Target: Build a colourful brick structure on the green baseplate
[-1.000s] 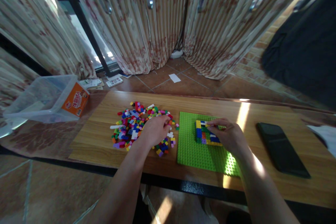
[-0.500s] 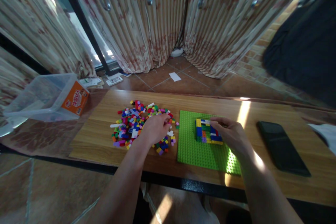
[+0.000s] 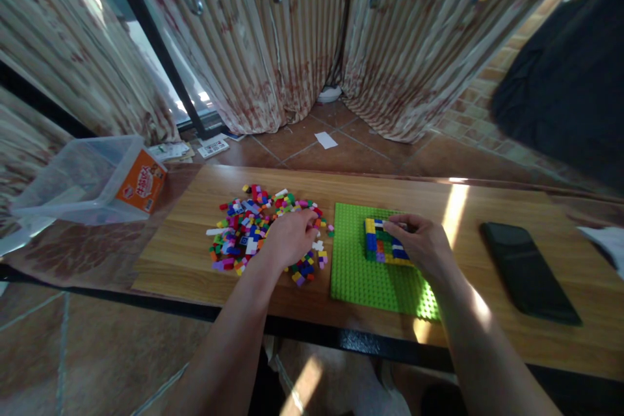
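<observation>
My left hand (image 3: 291, 237) rests over the right part of a pile of loose building bricks (image 3: 251, 227) in many colours. Its fingers are curled together, and what they hold, if anything, is hidden. On a green studded baseplate (image 3: 355, 279) stands a low, hollow rectangle of bricks (image 3: 371, 244), with yellow, blue, white and red pieces in its walls. My right hand (image 3: 422, 240) reaches over the right side of this rectangle, thumb and fingers pinched at a brick on its back wall. The hand covers the rectangle's back right corner.
Everything lies on a wooden table (image 3: 180, 253). A black phone-like slab (image 3: 529, 273) lies to the right of the baseplate. Beyond the table's left end is a clear plastic bin (image 3: 82, 182) with an orange label. Striped curtains (image 3: 292, 45) hang behind.
My right hand has shifted slightly left along the back wall of the brick rectangle. My left hand has stayed over the pile, almost unmoved.
</observation>
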`<state>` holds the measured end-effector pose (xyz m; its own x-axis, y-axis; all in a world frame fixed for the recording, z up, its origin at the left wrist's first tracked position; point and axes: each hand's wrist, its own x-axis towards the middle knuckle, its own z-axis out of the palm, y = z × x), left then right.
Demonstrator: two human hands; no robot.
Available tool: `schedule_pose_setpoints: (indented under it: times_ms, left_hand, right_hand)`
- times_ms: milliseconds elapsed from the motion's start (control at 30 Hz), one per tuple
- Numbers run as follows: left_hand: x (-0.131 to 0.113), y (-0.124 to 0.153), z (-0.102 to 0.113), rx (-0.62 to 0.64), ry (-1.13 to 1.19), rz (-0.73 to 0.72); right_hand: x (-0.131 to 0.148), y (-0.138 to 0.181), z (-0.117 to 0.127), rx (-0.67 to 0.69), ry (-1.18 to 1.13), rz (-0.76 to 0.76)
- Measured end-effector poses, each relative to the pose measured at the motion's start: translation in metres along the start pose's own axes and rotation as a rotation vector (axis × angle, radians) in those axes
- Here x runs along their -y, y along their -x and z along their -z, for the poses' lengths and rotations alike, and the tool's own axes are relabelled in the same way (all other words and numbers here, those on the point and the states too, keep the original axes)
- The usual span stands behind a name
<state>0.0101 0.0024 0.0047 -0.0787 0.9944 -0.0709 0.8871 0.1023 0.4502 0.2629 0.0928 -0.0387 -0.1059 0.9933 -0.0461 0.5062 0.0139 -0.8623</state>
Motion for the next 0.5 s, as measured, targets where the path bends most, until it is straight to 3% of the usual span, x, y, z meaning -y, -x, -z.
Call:
schedule_pose_setpoints:
  times_ms: [500]
  left_hand:
    - [0.0003,0.0038,0.0045,0.045,0.012,-0.045]
  right_hand:
    - [0.0048,0.0042,0.0069,-0.009,-0.06,-0.105]
